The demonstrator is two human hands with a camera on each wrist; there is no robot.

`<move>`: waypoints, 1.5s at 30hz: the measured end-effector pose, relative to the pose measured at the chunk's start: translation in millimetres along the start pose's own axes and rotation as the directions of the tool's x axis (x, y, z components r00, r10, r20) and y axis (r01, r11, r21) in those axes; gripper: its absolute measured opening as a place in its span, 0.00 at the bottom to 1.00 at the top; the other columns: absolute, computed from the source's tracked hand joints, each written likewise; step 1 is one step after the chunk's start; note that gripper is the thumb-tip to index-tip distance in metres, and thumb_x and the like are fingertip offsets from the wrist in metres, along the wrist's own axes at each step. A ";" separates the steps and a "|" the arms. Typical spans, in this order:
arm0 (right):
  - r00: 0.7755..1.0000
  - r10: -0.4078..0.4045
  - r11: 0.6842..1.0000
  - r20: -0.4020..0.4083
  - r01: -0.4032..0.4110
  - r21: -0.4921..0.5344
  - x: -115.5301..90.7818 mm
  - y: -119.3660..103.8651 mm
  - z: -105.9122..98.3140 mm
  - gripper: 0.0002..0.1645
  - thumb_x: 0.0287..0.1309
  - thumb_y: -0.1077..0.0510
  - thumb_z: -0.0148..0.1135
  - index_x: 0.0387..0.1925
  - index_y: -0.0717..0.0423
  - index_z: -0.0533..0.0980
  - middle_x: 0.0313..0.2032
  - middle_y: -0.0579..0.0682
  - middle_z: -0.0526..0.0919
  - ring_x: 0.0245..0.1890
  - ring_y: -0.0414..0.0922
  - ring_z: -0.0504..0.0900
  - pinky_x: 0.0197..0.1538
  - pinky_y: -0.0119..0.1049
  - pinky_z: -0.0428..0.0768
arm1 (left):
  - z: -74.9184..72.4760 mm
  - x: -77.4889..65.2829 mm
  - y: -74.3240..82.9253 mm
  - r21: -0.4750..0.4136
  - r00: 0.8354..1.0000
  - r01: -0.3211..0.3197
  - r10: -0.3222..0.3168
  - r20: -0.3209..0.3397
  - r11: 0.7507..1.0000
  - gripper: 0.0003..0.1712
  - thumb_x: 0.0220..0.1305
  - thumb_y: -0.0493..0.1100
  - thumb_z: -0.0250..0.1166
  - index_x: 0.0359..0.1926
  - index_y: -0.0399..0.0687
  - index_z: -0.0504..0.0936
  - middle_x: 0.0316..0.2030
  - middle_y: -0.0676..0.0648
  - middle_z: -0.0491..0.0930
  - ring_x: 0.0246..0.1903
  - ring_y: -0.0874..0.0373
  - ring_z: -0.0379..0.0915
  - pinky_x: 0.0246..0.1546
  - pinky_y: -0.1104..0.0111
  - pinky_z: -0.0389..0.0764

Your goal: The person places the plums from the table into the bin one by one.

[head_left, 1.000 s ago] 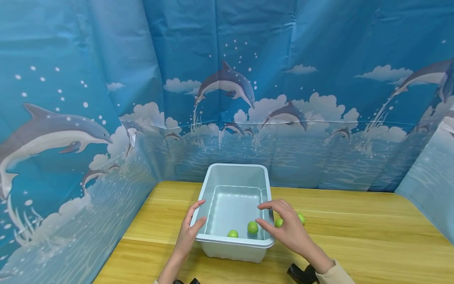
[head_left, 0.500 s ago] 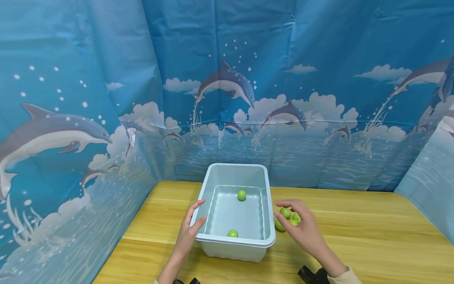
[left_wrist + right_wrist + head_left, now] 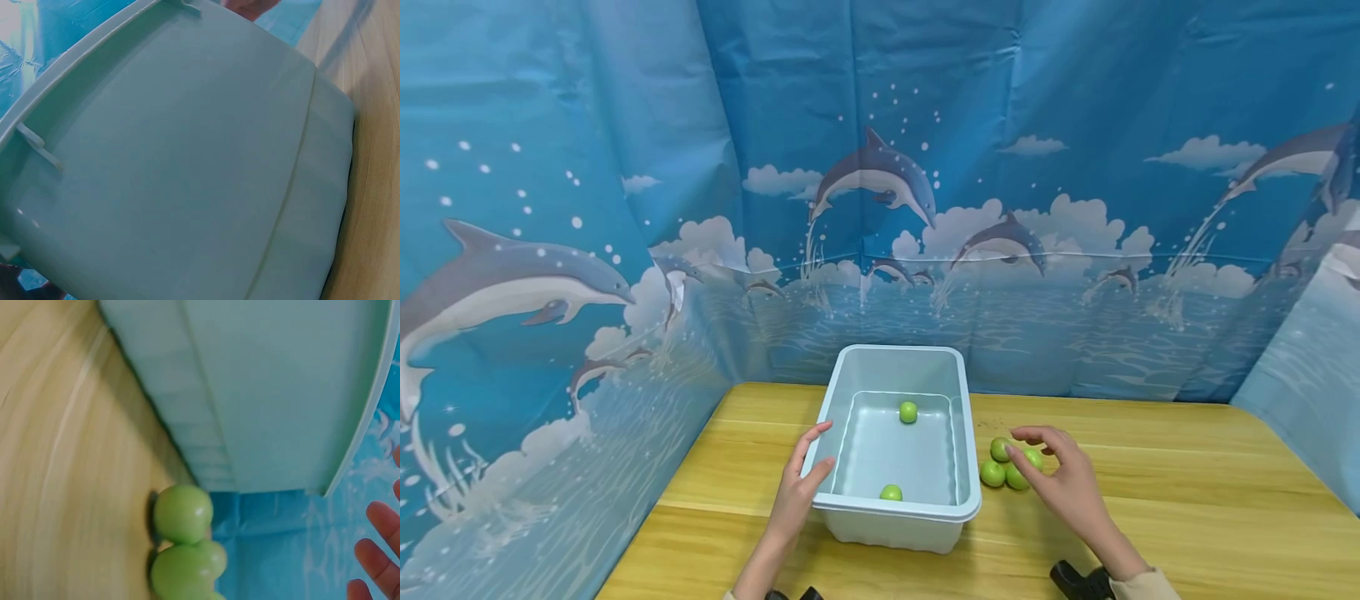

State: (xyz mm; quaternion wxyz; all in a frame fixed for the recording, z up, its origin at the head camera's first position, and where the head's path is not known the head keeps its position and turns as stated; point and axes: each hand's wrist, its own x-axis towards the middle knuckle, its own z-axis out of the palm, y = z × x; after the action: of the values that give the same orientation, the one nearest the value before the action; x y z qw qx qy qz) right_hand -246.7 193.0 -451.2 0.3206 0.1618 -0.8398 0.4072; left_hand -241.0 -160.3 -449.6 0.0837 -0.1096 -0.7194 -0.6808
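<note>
A pale blue-grey plastic basin (image 3: pixel 896 510) stands on the wooden table. My left hand (image 3: pixel 797 487) holds its left rim near the front corner, with thumb and index fingertip over the edge. Inside lie two small, round green fruits: one fruit (image 3: pixel 907 412) toward the back, another fruit (image 3: pixel 891 492) by the front wall. Right of the basin, several similar fruits (image 3: pixel 992 473) cluster on the table. My right hand (image 3: pixel 1066 479) is over this cluster, its thumb and fingers apart and nothing between them. In the right wrist view, smooth green fruits (image 3: pixel 183 514) sit beside the basin wall.
The wooden table (image 3: pixel 1187 492) extends to both sides of the basin. Behind it and along the sides hangs a blue curtain (image 3: pixel 1075 333) printed with dolphins. Black wrist devices (image 3: pixel 1078 579) show at the bottom edge.
My right hand has moved from over the basin rightward to the table cluster. One green fruit inside has shifted from the front right to the back. The left hand stays on the rim.
</note>
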 end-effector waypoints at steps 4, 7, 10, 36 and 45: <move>0.998 0.043 0.998 0.043 -0.041 -0.046 -2.0 8.0 1.2 0.14 0.51 0.62 0.71 0.41 0.54 0.80 0.40 0.47 0.82 0.39 0.47 0.76 0.37 0.40 0.73 | 0.1 0.1 -0.5 -0.001 1.000 -0.007 0.007 0.000 1.000 0.26 0.67 0.37 0.55 0.65 0.46 0.66 0.68 0.45 0.57 0.68 0.49 0.45 0.62 0.46 0.47; 0.993 0.088 0.994 0.081 -0.083 -0.065 -3.6 12.4 2.6 0.13 0.52 0.60 0.70 0.42 0.55 0.80 0.41 0.49 0.81 0.38 0.49 0.76 0.36 0.45 0.74 | 0.0 0.1 -0.5 -0.004 1.000 -0.014 0.014 0.000 1.000 0.26 0.67 0.36 0.55 0.65 0.48 0.67 0.68 0.45 0.58 0.68 0.49 0.46 0.62 0.47 0.47; 0.986 0.118 0.991 0.114 -0.110 -0.074 -4.8 17.2 4.8 0.14 0.52 0.59 0.70 0.42 0.57 0.80 0.40 0.50 0.81 0.37 0.49 0.77 0.35 0.45 0.74 | -0.1 -0.1 -0.2 -0.003 1.000 -0.015 0.015 0.000 1.000 0.25 0.67 0.37 0.55 0.65 0.48 0.67 0.68 0.45 0.58 0.68 0.49 0.46 0.62 0.47 0.48; 0.945 0.199 0.969 0.258 -0.150 -0.197 -16.4 44.6 15.7 0.19 0.45 0.59 0.75 0.41 0.59 0.81 0.37 0.50 0.81 0.31 0.43 0.73 0.31 0.37 0.71 | 0.0 -0.2 1.7 0.016 1.000 -0.005 0.005 -0.001 1.000 0.26 0.67 0.42 0.57 0.65 0.48 0.66 0.68 0.45 0.58 0.69 0.48 0.44 0.62 0.43 0.46; 0.933 0.232 0.961 0.274 -0.177 -0.210 -19.3 44.1 14.6 0.18 0.44 0.60 0.75 0.40 0.58 0.82 0.38 0.51 0.80 0.34 0.45 0.75 0.38 0.42 0.74 | -0.9 -0.3 0.6 0.004 1.000 -0.009 0.009 0.001 1.000 0.26 0.67 0.41 0.57 0.65 0.48 0.66 0.68 0.44 0.58 0.68 0.48 0.45 0.62 0.46 0.47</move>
State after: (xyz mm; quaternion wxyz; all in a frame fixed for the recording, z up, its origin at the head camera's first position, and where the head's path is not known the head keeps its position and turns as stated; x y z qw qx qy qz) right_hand -261.9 208.9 -496.5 0.1601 0.1024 -0.9243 0.3310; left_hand -240.5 -161.2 -449.1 0.0865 -0.1129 -0.7202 -0.6791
